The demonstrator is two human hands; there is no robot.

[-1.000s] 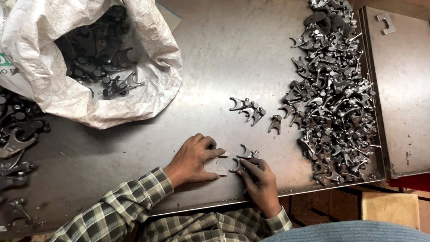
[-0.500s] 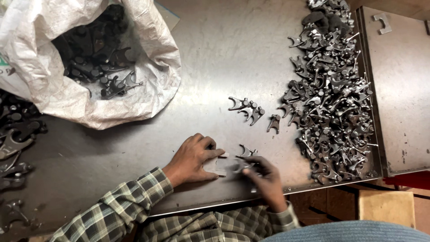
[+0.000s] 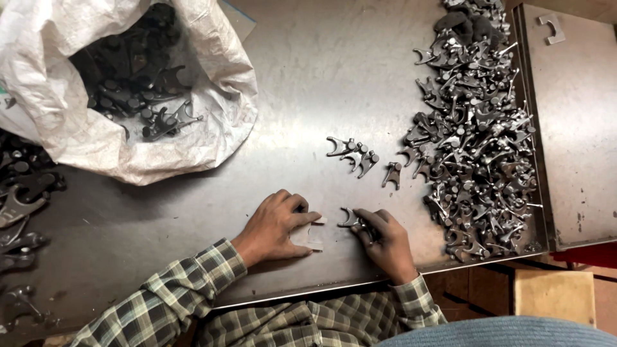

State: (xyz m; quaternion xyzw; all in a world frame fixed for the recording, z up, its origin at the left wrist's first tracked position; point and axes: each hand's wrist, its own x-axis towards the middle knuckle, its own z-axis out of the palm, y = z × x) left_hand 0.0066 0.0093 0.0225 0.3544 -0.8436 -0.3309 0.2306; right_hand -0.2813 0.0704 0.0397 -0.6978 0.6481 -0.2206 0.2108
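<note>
Close to the near edge of the bench (image 3: pixel 193 257), your left hand (image 3: pixel 277 226) lies flat on the metal with the fingers pressed on a small pale gauge plate (image 3: pixel 310 236), and your right hand (image 3: pixel 384 243) pinches one dark forked part (image 3: pixel 350 220) just beside that plate, the fork end pointing away from you. I think the main risk is here: the part is small and its prongs look sharp, so if your pinch is loose it can slip and scrape a finger, or slide off the near edge, which is very near to both wrists. The plate could also shift under your fingers, because the steel surface looks smooth and a little oily, and then the check would be false. A little farther, near the middle of the bench, a small group of four or five parts (image 3: pixel 360 157) lies apart; do not sweep them with your sleeve into the big heap (image 3: pixel 479 135) along the right edge, or sorted and unsorted pieces will mix. At the far left corner a white woven sack (image 3: pixel 212 138) stands open with more dark parts inside, and more parts (image 3: pixel 19 212) lie at the left edge. Beyond the right edge you have a second steel plate (image 3: pixel 572 128); below it a wooden block (image 3: pixel 553 295) shows.
</note>
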